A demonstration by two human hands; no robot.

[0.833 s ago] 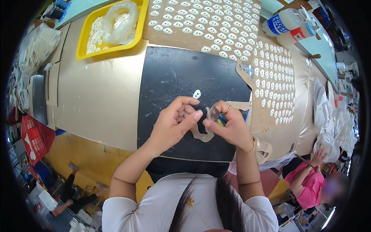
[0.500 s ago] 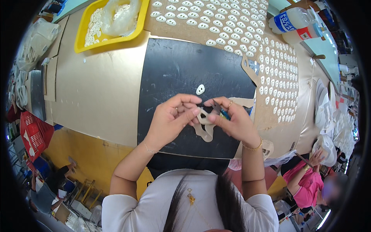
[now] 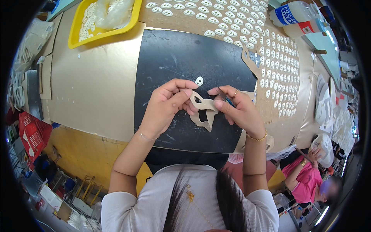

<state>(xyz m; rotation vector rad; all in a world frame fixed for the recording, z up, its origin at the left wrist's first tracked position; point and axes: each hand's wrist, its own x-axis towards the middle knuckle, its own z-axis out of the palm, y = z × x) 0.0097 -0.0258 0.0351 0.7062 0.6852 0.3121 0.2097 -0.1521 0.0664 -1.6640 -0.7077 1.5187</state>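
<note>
Working over black mat [image 3: 166, 62], scuffed, on tan table [image 3: 96, 85]. Can see yellow floor [image 3: 87, 145] past table edge at left, red basket [image 3: 33, 133] by table's left end, person in pink [image 3: 305, 178] at lower right.

Counting one yellow tray [image 3: 103, 35] at upper left, with loose white pieces and one clear bag [image 3: 112, 15] in it; two bottles [image 3: 301, 11] at upper right; one white piece [image 3: 199, 81] on mat, just past left fingertips; dozens more in rows on brown board [image 3: 170, 22], can't give exact number. Counting at least five beige pieces: one in hands, one [image 3: 204, 124] on mat below, one [image 3: 255, 69] at mat's upper right, two part-hidden by right hand and wrist.

Pinching beige piece [image 3: 207, 104] at both ends: left end in left hand [image 3: 164, 102], right end in right hand [image 3: 245, 108]. Holding it above mat, cut-out nearer left fingertips. Also gripping blue tool [image 3: 230, 102] in right hand.
</note>
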